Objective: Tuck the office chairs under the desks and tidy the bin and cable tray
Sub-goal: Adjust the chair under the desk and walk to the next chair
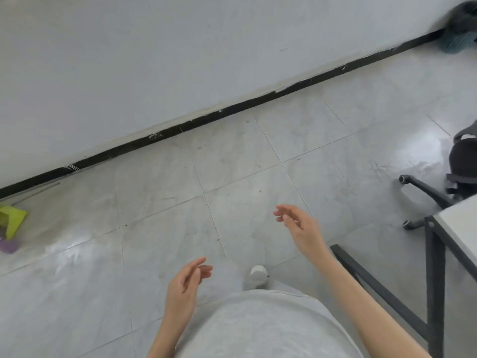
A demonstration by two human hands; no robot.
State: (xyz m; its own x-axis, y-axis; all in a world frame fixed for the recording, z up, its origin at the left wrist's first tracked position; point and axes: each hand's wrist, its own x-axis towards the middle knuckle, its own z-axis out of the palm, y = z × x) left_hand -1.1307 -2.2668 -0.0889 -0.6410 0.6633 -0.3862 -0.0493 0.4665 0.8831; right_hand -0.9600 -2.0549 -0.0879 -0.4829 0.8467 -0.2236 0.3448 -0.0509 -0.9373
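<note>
— Office chair (444, 187), black, stands at the right edge of the frame, its wheeled base on the tiled floor (180, 202) just beyond the bench (462, 228) corner.

— And the hands?

— Left hand (184, 285) and right hand (300, 228) hang over the floor, fingers loosely apart, holding nothing. A green and purple object (10, 223) lies far left, near the wall (154, 60).

Two empty hands, left hand (187, 280) and right hand (300, 226), over tiled floor (180, 192).

office chair (438, 192) cut off at right edge; blurred dark heap (462, 29), perhaps cloth.
</note>
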